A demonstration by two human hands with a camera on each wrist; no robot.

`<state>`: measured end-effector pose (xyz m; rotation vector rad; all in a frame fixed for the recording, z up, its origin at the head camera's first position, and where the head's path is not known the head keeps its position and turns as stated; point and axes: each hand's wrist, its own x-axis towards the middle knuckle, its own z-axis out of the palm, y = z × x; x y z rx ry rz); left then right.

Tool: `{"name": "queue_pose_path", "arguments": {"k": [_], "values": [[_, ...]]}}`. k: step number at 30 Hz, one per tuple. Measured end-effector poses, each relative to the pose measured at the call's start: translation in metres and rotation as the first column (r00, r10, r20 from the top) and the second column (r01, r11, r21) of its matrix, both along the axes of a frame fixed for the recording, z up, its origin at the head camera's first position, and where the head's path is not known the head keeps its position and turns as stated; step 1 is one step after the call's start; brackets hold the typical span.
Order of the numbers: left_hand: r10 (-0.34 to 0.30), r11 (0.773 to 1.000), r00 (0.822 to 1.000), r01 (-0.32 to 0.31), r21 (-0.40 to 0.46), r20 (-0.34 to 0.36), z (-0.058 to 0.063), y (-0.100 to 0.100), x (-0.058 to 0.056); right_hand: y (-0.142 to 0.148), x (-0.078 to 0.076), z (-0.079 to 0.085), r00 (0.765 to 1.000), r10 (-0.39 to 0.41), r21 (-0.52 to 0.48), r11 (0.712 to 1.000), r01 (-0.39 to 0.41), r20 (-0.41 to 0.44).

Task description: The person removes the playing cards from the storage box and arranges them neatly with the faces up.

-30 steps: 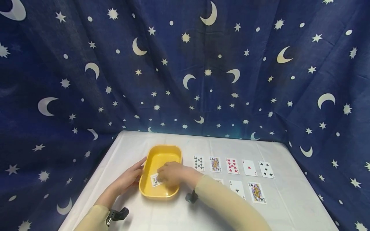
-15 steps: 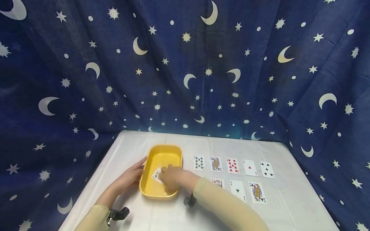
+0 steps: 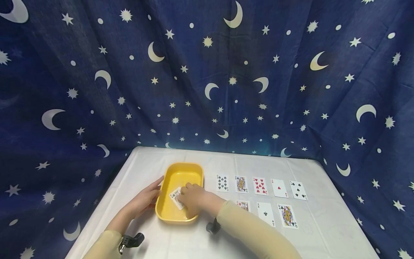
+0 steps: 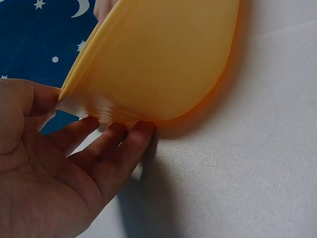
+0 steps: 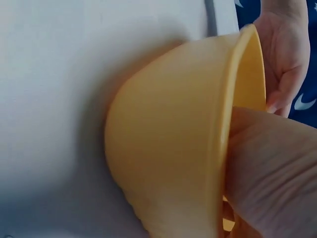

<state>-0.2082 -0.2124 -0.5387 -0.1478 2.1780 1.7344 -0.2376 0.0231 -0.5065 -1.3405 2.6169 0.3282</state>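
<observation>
A yellow plastic tray [image 3: 167, 216] stands on the white cloth at the left. My left hand [image 3: 146, 198] is at its left side; in the left wrist view the fingertips [image 4: 143, 130] touch the tray's outer wall and the thumb meets the rim. The right hand [image 3: 193, 198] reaches into the tray, fingers bent at a playing card [image 3: 175, 197], apparently pinching it. That card lies tilted at the bottom, partly covered by the hand; another card seems to overlap it. The tray's wall hides the right fingertips in the right wrist view.
Right of the tray, playing cards lie face up in two rows: the back row includes a ten of spades [image 3: 222, 183] and an ace of hearts [image 3: 279, 188]. In front are an ace of clubs [image 3: 266, 214] and a queen [image 3: 287, 216]. A star-patterned curtain [image 3: 207, 72] hangs behind.
The card in the tray has turned to a more slanted position, and the right hand has shifted slightly to the right. The left hand keeps its place on the tray.
</observation>
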Motion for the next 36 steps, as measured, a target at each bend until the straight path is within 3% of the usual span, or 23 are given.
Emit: {"name": "queue_pose_path", "arguments": {"k": [6, 14, 17, 21, 25, 31, 36], "values": [[-0.004, 1.0, 1.0, 0.004, 0.015, -0.002, 0.0, -0.001, 0.0, 0.0, -0.013, 0.001, 0.996, -0.059, -0.068, 0.996, 0.064, 0.074], [-0.015, 1.0, 1.0, 0.015, 0.008, -0.001, -0.001, 0.0, 0.001, 0.001, -0.024, 0.0, 0.963, -0.131, -0.109, 0.981, 0.16, 0.237], [-0.006, 1.0, 1.0, 0.006, 0.015, 0.003, 0.0, 0.0, 0.0, 0.0, -0.025, -0.003, 0.967, -0.122, -0.125, 0.98, 0.152, 0.222], [-0.015, 1.0, 1.0, 0.015, 0.026, -0.002, 0.002, -0.001, 0.001, -0.003, -0.026, -0.007, 0.991, -0.059, -0.123, 0.99, 0.074, 0.122], [-0.019, 0.999, 1.0, 0.019, 0.038, -0.003, 0.003, -0.002, 0.001, -0.005, -0.026, -0.009, 0.997, -0.046, -0.116, 0.992, 0.053, 0.067], [-0.015, 1.0, 1.0, 0.015, 0.026, 0.004, 0.004, -0.001, 0.001, -0.006, -0.029, -0.008, 0.982, -0.13, -0.123, 0.981, 0.147, 0.136], [-0.007, 1.0, 1.0, 0.007, 0.028, 0.002, 0.004, 0.0, 0.002, -0.008, -0.028, -0.005, 0.975, -0.158, -0.119, 0.977, 0.177, 0.156]]}}
